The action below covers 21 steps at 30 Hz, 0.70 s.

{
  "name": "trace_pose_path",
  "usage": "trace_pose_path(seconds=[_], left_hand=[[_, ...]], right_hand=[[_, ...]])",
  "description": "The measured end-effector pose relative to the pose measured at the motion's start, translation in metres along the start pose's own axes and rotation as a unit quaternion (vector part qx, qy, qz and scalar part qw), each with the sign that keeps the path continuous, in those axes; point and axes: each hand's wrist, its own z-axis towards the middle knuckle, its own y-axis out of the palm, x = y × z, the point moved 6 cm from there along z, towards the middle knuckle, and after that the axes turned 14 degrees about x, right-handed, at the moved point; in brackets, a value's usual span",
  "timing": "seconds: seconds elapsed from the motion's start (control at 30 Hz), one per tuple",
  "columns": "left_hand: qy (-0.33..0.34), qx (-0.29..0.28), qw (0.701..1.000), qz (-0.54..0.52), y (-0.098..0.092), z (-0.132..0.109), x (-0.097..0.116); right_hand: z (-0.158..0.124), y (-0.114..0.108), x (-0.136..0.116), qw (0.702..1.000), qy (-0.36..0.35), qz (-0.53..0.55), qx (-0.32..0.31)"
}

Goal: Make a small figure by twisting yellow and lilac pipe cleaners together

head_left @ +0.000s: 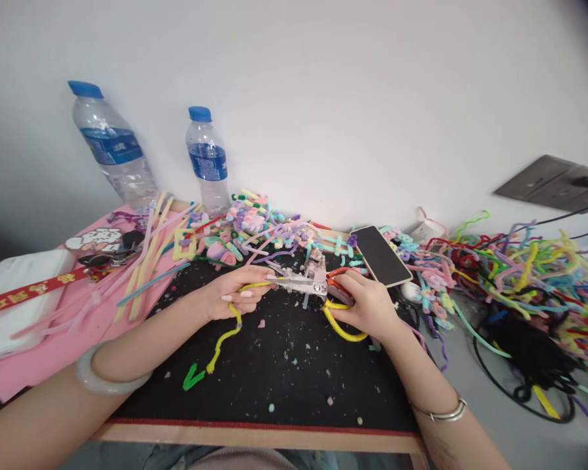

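Observation:
My left hand pinches a yellow pipe cleaner, whose wavy length hangs down toward the mat. At its lower end lies a bent green piece of pipe cleaner. Closed around the handles of a pair of scissors is my right hand. One handle is yellow, the other red. The metal blades point left and reach the fingertips of my left hand, by the yellow strand. Whether the blades touch the strand, I cannot tell.
A black mat dotted with scraps covers the table. Behind it are a pile of pastel pipe-cleaner pieces, a phone and two water bottles. Pink sheets and a white box lie left; tangled pipe cleaners sit right.

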Motion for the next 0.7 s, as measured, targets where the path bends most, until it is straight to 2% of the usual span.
trace_pose_path(seconds=[0.7], left_hand=[[0.008, 0.015, 1.0, 0.001, -0.0038, -0.0001, 0.0004]], right_hand=[[0.0007, -0.0003, -0.003, 0.999, 0.006, 0.034, -0.006]])
